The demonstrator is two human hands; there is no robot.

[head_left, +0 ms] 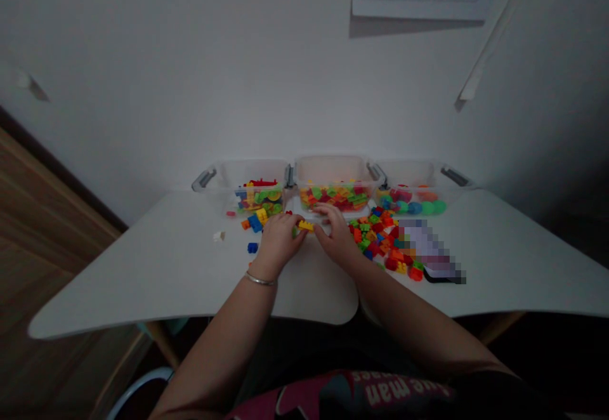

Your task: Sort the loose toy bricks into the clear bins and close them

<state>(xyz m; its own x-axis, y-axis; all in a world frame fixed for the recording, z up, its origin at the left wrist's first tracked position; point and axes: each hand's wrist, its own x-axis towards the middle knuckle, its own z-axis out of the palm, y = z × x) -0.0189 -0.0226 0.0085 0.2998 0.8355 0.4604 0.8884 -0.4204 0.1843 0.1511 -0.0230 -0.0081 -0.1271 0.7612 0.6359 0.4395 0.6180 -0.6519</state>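
A yellow building brick [306,225] is held just above the table, between my two hands. My left hand [280,240] is closed on its left end with thumb and fingers. At the brick's right end, the thumb of my right hand [337,237] presses against it, while that hand's forefinger curves above. A bit of green shows beside my left fingers; its shape is mostly hidden. Left of my left hand lie a blue brick [252,248] and a small cluster of blue and yellow bricks [257,219]. A loose pile of mixed bricks [375,233] spreads to the right of my right hand.
Along the wall stand three clear bins: the left bin [228,176] and middle bin [330,165] contain bricks, the right bin [409,172] round coloured pieces. A pixelated phone-like object [431,252] lies at right. A small white piece [219,236] sits at left on the white table [157,268].
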